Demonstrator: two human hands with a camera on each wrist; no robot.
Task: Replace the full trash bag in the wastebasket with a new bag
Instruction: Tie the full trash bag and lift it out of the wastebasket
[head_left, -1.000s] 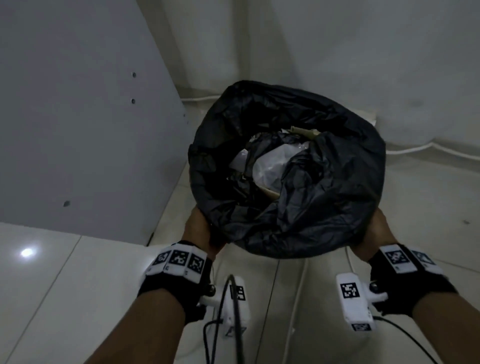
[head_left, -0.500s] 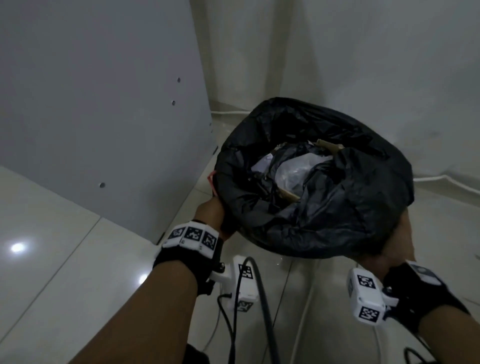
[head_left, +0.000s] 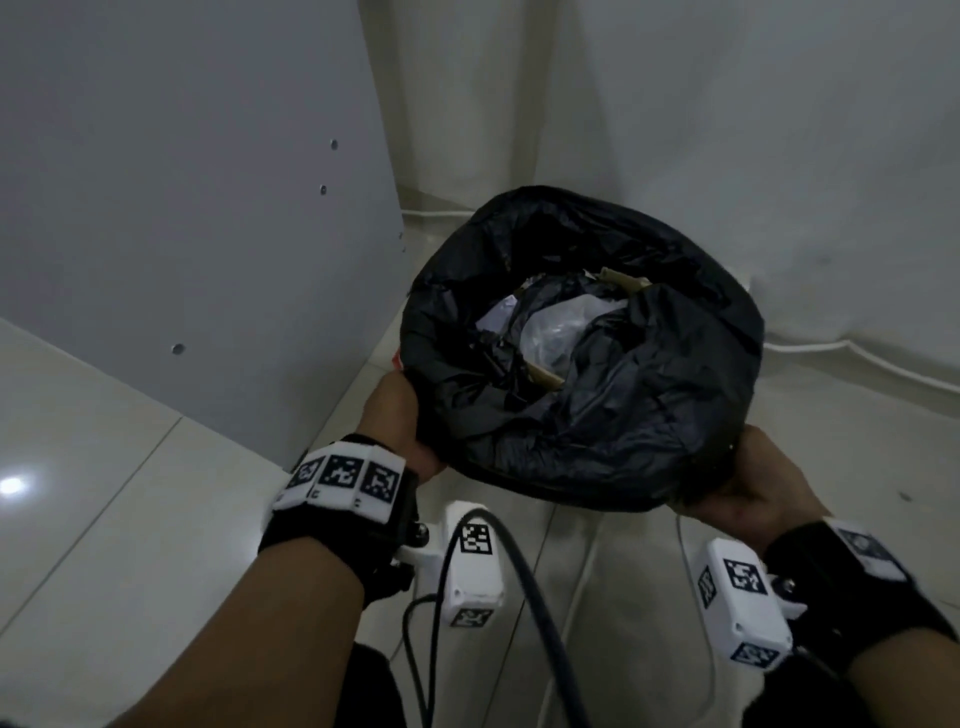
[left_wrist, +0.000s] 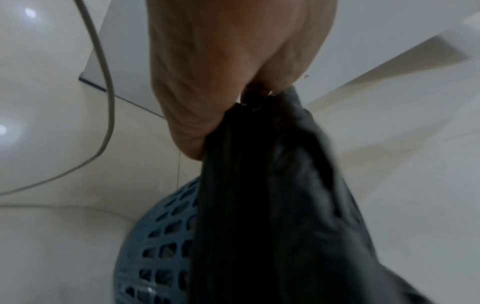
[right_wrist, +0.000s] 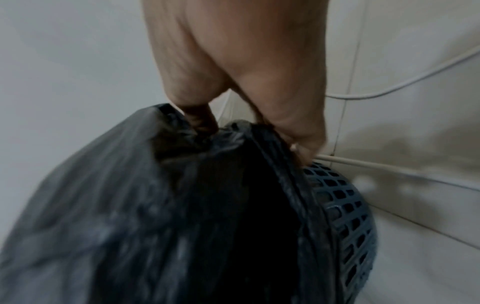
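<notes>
Wastebasket (left_wrist: 158, 242) visible from wrists only

I see a dim corner. Glossy pale tile floor (head_left: 119, 519) with thin grout lines; a bright light glint (head_left: 11, 486) on it at far left. A grey panel (head_left: 182, 208) stands upright on the left, small round holes dotted over its face, its bottom edge on the floor. White walls (head_left: 727, 130) meet in a corner behind. A white cable (head_left: 857, 358) runs along the wall base at right. Another cable (left_wrist: 103, 86) lies curved on the tiles.
</notes>
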